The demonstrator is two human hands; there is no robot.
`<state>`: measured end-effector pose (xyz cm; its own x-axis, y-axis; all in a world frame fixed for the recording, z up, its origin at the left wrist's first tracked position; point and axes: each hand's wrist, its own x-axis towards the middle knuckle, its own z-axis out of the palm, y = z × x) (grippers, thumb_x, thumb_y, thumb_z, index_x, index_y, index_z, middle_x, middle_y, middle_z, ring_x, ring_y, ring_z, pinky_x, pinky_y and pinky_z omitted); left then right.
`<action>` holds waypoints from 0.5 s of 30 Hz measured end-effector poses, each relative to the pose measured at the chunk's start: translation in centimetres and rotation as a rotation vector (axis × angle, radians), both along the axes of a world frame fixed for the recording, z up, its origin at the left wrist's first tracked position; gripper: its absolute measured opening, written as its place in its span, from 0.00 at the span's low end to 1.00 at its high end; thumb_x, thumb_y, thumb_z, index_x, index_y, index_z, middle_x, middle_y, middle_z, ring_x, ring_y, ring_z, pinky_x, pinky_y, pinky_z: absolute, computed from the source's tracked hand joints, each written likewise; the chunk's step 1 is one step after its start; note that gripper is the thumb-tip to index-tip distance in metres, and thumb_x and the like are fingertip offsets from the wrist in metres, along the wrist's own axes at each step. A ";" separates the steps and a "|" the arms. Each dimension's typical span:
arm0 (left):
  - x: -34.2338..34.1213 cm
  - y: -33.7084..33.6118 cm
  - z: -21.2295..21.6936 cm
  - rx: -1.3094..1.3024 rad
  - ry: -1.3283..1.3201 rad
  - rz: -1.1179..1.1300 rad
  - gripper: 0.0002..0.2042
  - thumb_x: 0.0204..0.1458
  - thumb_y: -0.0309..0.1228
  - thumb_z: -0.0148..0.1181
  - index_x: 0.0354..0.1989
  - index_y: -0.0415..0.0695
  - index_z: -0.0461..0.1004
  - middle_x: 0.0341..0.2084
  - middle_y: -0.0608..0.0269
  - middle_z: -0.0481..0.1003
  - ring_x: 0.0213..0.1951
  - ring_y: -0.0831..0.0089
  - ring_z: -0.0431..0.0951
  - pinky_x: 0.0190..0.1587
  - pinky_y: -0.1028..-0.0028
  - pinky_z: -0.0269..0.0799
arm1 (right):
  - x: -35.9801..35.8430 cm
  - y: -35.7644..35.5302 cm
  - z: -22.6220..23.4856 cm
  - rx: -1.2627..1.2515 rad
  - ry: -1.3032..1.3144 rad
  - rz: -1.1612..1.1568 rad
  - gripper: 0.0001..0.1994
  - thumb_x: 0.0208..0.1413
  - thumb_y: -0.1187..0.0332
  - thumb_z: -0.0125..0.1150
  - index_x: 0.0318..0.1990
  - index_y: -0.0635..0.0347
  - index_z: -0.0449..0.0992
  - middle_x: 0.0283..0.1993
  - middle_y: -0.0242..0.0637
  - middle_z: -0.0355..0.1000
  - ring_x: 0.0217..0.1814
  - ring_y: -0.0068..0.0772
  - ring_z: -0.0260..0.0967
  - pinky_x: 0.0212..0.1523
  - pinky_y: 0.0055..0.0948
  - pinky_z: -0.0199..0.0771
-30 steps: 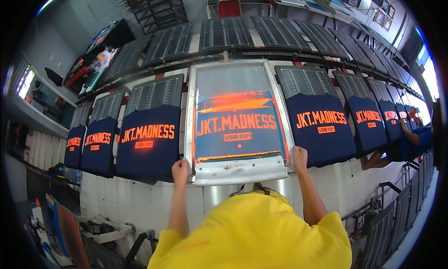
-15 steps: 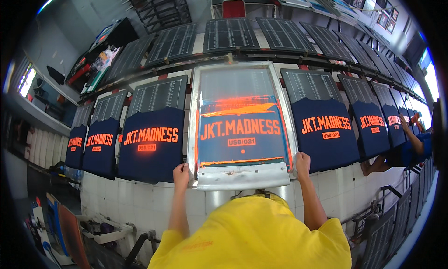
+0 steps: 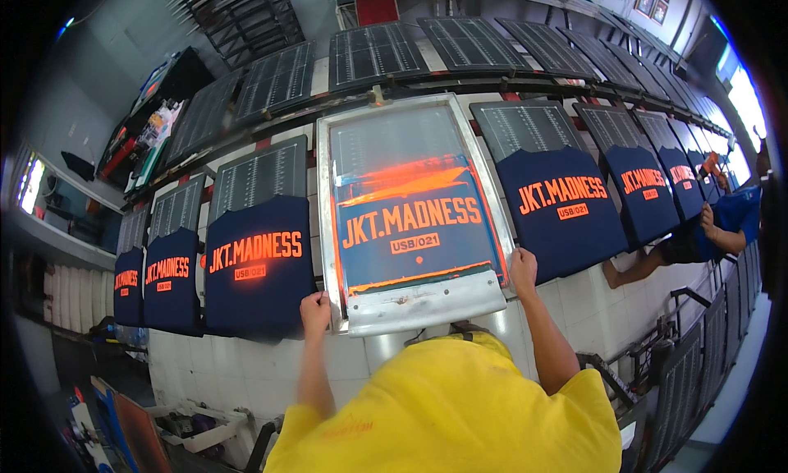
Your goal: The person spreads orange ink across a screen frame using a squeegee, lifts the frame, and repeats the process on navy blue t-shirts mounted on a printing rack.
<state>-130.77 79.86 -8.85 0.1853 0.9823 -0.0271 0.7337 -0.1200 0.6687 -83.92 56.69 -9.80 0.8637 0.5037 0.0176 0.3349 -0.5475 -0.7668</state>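
Before me lies a screen-printing frame [image 3: 488,173] with a metal rim, its mesh showing orange lettering and streaks of orange ink [image 3: 410,184]. Across its near end rests a wide metal squeegee [image 3: 427,303], with a line of orange ink along its far edge. My left hand [image 3: 314,314] is closed on the frame's near left corner. On the opposite side, my right hand [image 3: 523,273] grips the near right edge. Navy shirts with orange lettering lie on boards either side: one shirt [image 3: 256,296] at left, another [image 3: 566,231] at right.
More printed shirts [image 3: 168,288] line the row both ways. Behind runs a second row of bare dark boards [image 3: 377,52]. At far right a co-worker in a blue top [image 3: 743,214] stands by the row. A white bin [image 3: 201,428] is at lower left, a red chair [image 3: 377,8] at the back.
The whole view has tilted and shifted slightly. Both my hands stay on the frame, and the squeegee keeps its place. The co-worker's arms at far right have moved.
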 end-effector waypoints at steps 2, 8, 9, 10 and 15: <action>0.7 -0.3 0.3 -0.028 -0.035 0.016 0.12 0.55 0.33 0.57 0.35 0.35 0.79 0.21 0.48 0.76 0.25 0.66 0.76 0.33 0.65 0.70 | -0.2 0.1 0.6 -0.036 0.062 -0.022 0.16 0.59 0.63 0.48 0.37 0.68 0.77 0.35 0.56 0.75 0.40 0.60 0.73 0.41 0.47 0.70; 2.2 -1.1 3.1 -0.055 -0.112 -0.042 0.11 0.54 0.31 0.56 0.28 0.33 0.75 0.17 0.50 0.72 0.22 0.70 0.71 0.28 0.64 0.66 | 0.3 0.0 -0.6 -0.045 0.055 -0.083 0.17 0.59 0.59 0.47 0.37 0.64 0.78 0.39 0.56 0.75 0.45 0.63 0.72 0.45 0.50 0.72; 2.7 -1.5 4.2 -0.081 -0.139 -0.044 0.12 0.54 0.31 0.57 0.25 0.32 0.73 0.15 0.52 0.69 0.20 0.71 0.68 0.26 0.64 0.63 | -0.1 0.2 0.0 -0.047 0.058 -0.098 0.17 0.59 0.59 0.47 0.37 0.64 0.78 0.39 0.56 0.75 0.46 0.62 0.73 0.46 0.49 0.72; 2.4 -1.5 3.7 -0.036 -0.146 -0.040 0.13 0.53 0.31 0.57 0.24 0.32 0.71 0.15 0.53 0.67 0.20 0.71 0.66 0.25 0.64 0.61 | -0.5 0.5 0.9 -0.037 0.075 -0.093 0.18 0.59 0.59 0.48 0.37 0.64 0.78 0.39 0.56 0.75 0.46 0.61 0.73 0.46 0.48 0.72; 1.7 -0.9 1.4 0.084 0.035 -0.086 0.14 0.57 0.31 0.54 0.31 0.27 0.71 0.14 0.48 0.64 0.20 0.72 0.61 0.27 0.63 0.61 | -0.5 0.4 1.1 0.010 0.097 -0.125 0.16 0.58 0.60 0.49 0.35 0.65 0.77 0.32 0.54 0.74 0.37 0.55 0.74 0.38 0.43 0.71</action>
